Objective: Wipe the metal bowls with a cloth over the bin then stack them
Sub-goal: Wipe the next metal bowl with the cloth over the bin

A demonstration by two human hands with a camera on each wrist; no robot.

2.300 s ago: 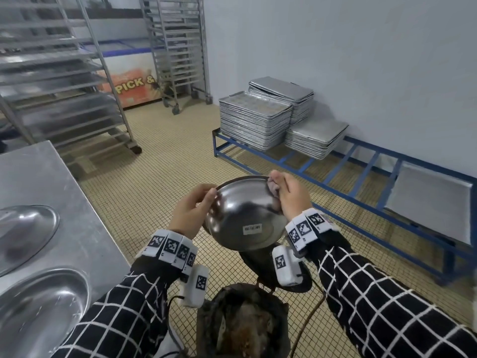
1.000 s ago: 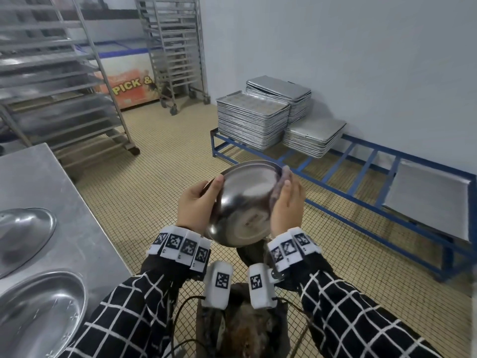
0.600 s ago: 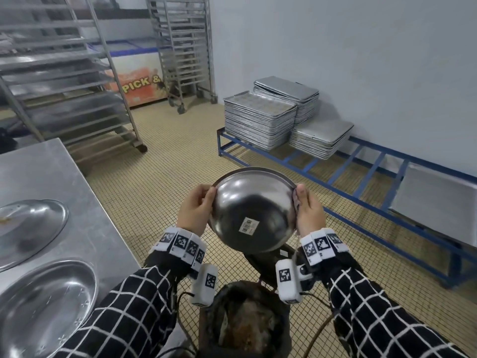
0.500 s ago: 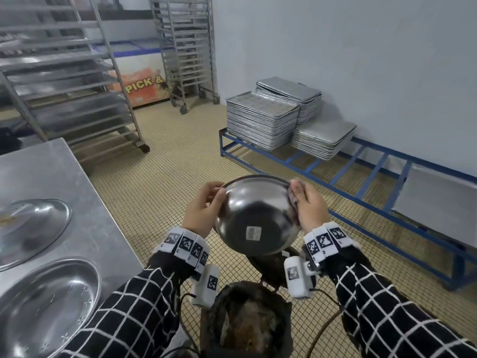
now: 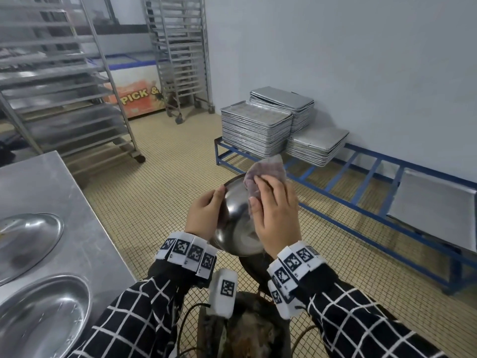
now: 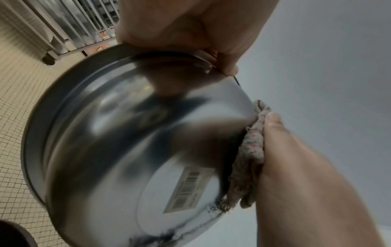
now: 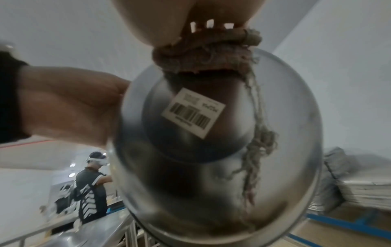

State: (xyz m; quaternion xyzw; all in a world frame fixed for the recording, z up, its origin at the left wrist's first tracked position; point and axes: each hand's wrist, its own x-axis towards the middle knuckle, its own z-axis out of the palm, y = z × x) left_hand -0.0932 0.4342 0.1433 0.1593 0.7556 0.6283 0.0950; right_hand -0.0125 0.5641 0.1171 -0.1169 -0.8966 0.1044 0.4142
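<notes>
One bowl point(image 5: 233, 226) in hand; two bowls point(image 5: 38, 316) on table point(image 5: 64, 202).

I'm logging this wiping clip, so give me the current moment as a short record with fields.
held item: metal bowl, its outside towards the person
left hand: grips the bowl's rim
right hand: presses the cloth flat against the bowl's outside
barcode label: stuck on the bowl's base
bin: below the bowl
other bowls: on the steel table, not stacked
</notes>
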